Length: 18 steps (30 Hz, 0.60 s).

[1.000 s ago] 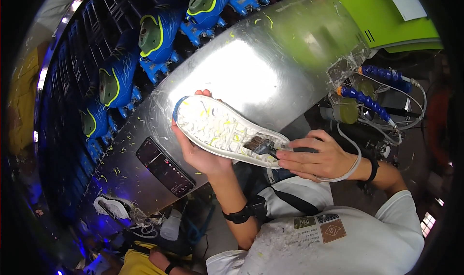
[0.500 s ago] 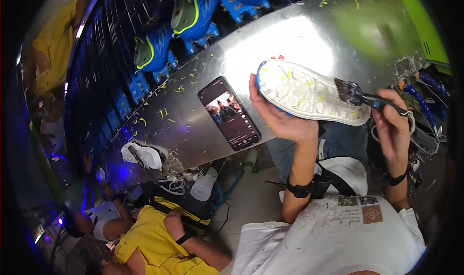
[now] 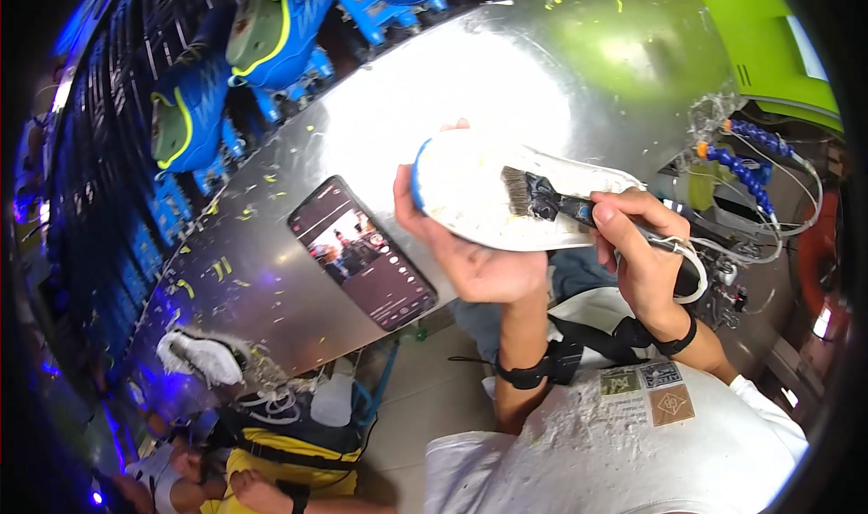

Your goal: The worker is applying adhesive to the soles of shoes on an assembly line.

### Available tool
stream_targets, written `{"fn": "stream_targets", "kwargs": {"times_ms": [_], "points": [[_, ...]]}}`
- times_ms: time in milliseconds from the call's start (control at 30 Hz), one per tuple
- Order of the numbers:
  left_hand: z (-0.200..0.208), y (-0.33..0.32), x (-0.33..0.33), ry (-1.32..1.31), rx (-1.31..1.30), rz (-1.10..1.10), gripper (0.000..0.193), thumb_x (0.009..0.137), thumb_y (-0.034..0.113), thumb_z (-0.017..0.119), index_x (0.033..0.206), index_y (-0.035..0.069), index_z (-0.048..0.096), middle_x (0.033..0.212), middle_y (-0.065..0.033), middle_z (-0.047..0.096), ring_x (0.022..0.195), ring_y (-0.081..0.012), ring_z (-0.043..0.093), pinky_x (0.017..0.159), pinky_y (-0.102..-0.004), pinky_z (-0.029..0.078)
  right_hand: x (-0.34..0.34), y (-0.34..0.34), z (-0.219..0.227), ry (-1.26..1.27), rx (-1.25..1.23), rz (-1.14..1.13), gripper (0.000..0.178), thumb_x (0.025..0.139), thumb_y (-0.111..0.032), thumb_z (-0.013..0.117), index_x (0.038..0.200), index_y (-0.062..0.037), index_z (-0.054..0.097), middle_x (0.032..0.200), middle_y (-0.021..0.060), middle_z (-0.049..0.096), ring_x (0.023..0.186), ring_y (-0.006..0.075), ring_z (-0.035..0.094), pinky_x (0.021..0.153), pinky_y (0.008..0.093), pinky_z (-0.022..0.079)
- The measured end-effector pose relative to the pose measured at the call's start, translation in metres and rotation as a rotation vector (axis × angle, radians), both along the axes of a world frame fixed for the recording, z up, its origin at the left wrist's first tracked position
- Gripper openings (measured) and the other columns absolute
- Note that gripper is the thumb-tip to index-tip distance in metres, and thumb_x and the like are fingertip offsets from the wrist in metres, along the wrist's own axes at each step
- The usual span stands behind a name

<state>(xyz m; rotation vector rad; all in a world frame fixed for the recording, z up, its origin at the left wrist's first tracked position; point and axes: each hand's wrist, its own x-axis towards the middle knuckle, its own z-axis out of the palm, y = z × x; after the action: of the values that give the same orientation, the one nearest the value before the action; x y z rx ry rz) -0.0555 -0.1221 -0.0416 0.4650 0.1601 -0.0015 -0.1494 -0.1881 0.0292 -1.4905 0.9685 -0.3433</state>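
Left hand cradles white-soled shoe, right hand grips brush — white cup-like container, contents hidden.

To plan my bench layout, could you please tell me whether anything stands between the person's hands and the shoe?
Only the brush, held in the right hand with its bristles at the shoe. Nothing visible separates the left hand from the shoe it supports.
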Motion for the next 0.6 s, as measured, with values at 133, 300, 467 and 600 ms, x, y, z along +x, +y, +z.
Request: {"fn": "stream_targets", "kwargs": {"times_ms": [133,300,467,600], "points": [[0.0,0.001,0.001,-0.013,0.078,-0.008,0.053,0.097,0.029,0.032,0.143,0.004,0.039,0.141,-0.0269,0.045,0.131,-0.044,0.043,0.11,-0.0568,0.034,-0.017,-0.01,0.0,0.007,-0.051,0.035,0.016,0.088,-0.007,0.07,0.1,0.0033,0.071,0.072,0.0044,0.064,0.052,0.0056,0.053,0.045,0.0191,0.036],[0.005,-0.001,0.004,0.116,0.058,-0.035,0.061,0.097,0.036,0.031,0.139,-0.007,0.042,0.141,-0.0272,0.045,0.133,-0.0401,0.043,0.113,-0.0529,0.031,-0.025,-0.014,-0.001,-0.03,-0.081,0.064,0.016,0.088,-0.005,0.07,0.101,0.0032,0.071,0.074,0.0052,0.065,0.053,0.0059,0.053,0.047,0.0196,0.038],[0.008,0.0,0.004,0.186,0.034,0.024,0.053,0.095,0.031,0.03,0.138,0.001,0.035,0.133,-0.0306,0.049,0.126,-0.0464,0.047,0.109,-0.0573,0.035,-0.031,-0.014,-0.001,-0.054,-0.101,0.101,0.017,0.087,-0.004,0.07,0.103,0.0026,0.072,0.076,0.0062,0.066,0.054,0.0062,0.054,0.048,0.02,0.039],[0.003,-0.002,0.0,0.19,0.022,-0.027,0.058,0.099,0.038,0.033,0.139,-0.003,0.038,0.138,-0.0274,0.047,0.129,-0.0406,0.046,0.11,-0.053,0.035,-0.059,-0.026,-0.004,0.02,-0.097,0.064,0.017,0.086,-0.004,0.071,0.102,0.0008,0.072,0.077,0.0054,0.065,0.054,0.0066,0.055,0.048,0.0188,0.04]]}}
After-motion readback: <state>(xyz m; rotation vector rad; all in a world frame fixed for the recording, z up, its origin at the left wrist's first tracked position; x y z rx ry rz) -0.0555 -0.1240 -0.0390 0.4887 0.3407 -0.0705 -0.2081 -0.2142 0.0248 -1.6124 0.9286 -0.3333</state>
